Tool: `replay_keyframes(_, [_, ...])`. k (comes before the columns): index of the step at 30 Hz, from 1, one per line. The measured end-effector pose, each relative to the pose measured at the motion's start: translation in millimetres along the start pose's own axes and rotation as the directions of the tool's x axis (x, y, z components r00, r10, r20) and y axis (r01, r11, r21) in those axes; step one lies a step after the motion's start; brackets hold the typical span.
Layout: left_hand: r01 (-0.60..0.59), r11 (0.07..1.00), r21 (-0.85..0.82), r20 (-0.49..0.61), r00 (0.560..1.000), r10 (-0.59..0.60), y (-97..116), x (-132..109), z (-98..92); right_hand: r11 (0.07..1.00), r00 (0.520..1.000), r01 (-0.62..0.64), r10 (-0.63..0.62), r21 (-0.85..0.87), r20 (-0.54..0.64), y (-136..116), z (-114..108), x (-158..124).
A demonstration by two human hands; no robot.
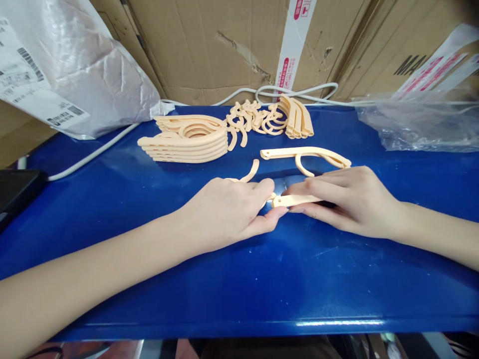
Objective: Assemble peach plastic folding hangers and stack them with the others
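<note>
The blue surface (239, 289) is backed by cardboard boxes (202, 55). At its middle, a beige strip (295, 200) is gripped by the right hand (348, 202), another beige piece (271, 196) by the left hand (235, 209).

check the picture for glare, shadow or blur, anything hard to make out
Head view: glare streaks the front edge of the table, with a bright patch between the left hand and right hand; head view: the clear bag glints; head view: top right corner dark and blurred, cause unclear; head view: strip sharp enough to show its hole.
</note>
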State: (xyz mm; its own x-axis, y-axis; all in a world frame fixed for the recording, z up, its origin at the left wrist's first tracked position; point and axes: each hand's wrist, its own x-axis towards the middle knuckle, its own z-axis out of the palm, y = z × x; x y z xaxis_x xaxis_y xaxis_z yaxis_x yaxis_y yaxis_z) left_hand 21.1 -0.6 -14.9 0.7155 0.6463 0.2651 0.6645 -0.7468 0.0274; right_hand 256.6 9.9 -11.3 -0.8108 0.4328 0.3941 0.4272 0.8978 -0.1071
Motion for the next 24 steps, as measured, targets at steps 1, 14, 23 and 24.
replay_keyframes(1, [-0.006, 1.0, -0.01, 0.0, 1.0, 0.006, -0.6, -0.2, 0.2, 1.0, 1.0, -0.005, 0.005, 0.002, 0.004, 0.1, 0.2, -0.1])
replay_keyframes(14, [-0.037, 0.999, -0.031, 0.054, 0.998, 0.038, -2.1, 0.5, -5.0, 0.999, 0.999, -0.006, 0.005, 0.043, 0.033, 2.2, 1.4, -0.5])
replay_keyframes(23, [-0.071, 0.997, -0.031, -0.001, 0.997, 0.071, -4.9, -0.6, -1.8, 0.998, 0.999, -0.001, -0.001, 0.055, 0.042, 2.5, 1.9, -1.4])
replay_keyframes(24, [-0.073, 0.997, -0.033, -0.003, 0.997, 0.072, -4.8, -0.9, -1.8, 0.998, 0.999, 0.0, -0.003, 0.06, 0.041, 2.5, 1.9, -1.4])
